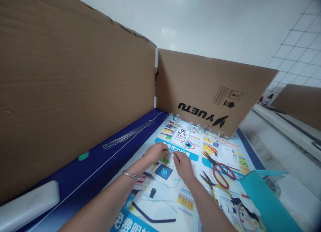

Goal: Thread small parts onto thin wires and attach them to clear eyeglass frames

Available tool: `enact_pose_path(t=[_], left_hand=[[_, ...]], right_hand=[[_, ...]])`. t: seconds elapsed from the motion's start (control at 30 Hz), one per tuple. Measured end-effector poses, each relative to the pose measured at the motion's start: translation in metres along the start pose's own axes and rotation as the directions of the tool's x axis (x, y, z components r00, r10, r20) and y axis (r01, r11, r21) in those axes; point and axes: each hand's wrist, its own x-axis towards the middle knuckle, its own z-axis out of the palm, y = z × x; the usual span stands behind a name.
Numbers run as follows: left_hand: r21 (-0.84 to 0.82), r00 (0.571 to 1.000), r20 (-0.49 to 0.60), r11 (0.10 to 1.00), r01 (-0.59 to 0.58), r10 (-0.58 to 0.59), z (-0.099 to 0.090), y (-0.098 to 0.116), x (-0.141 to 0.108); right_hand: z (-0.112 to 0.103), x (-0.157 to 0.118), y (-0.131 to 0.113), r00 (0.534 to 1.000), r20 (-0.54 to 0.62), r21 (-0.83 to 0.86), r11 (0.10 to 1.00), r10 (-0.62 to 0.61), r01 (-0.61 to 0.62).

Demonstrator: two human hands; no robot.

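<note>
Close together over the printed mat (173,171), both my hands are pinched. A thin pale wire (179,180) curves in a loose loop below them. My left hand (157,152), with a silver bracelet on its wrist, has its fingertips closed at the wire. Just to the right, my right hand (183,164) pinches the wire between thumb and forefinger. What lies right between the fingertips is too small to make out. Red-handled scissors (222,171) and yellow-handled pliers (213,185) lie right of my right hand.
Cardboard panels stand at the left (75,74) and back (200,81). A bundle of straight wires (129,135) lies on the blue strip, left. Small wire pieces (198,126) line the back panel. A white case (30,205) sits front left, a teal pouch (268,202) front right.
</note>
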Motion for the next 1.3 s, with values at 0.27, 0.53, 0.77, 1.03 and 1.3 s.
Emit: enact_pose_path(t=[0.27,0.53,0.77,1.03,1.3], left_hand=[[0.184,0.994,-0.001,0.977,-0.106,0.108,0.008,0.006,-0.006],[0.211,0.974,0.042,0.951,-0.227,0.224,0.009,0.000,-0.004],[0.210,0.964,0.040,0.941,-0.265,0.263,0.013,-0.006,-0.001],[0.221,0.954,0.053,0.928,-0.301,0.296,0.013,-0.003,-0.002],[0.267,0.963,0.018,0.926,-0.265,0.270,0.008,0.000,-0.003]], right_hand=[[0.002,0.001,0.000,0.999,0.023,-0.127,0.991,-0.050,0.052],[0.004,0.003,0.003,0.998,0.019,-0.171,0.983,-0.065,0.067],[0.006,0.006,0.002,0.998,0.006,-0.187,0.980,-0.065,0.065],[0.005,0.006,-0.001,0.998,-0.010,-0.169,0.983,-0.069,0.067],[0.002,0.005,-0.003,0.997,0.020,-0.111,0.991,-0.069,0.071]])
